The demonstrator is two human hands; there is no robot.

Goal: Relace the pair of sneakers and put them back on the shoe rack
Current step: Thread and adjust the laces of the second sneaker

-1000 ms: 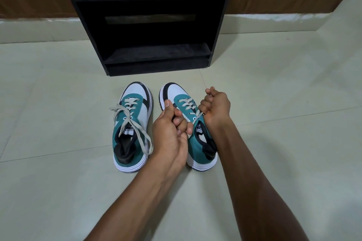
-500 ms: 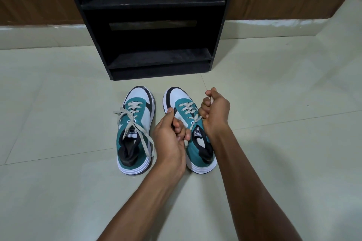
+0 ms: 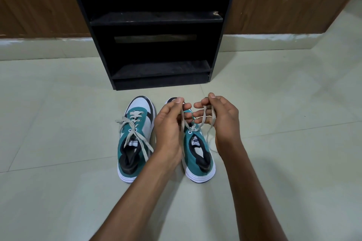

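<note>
Shoe rack (image 3: 154, 19) ahead, shelves bare. Both sneakers on floor before it; left sneaker (image 3: 135, 139) loosely tied. Over right sneaker (image 3: 197, 152): left hand (image 3: 169, 127) and right hand (image 3: 219, 121) each pinching a lace (image 3: 203, 118) end. Advisable: even tension, snug crossing, then form loops.

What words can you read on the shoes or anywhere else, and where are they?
"PUMA", seen upside down, on the white tongue label of the left sneaker.
A like label on the tongue of the right sneaker: too blurred to read for sure.
No writing shows on the black shoe rack, the floor or the wall.
</note>
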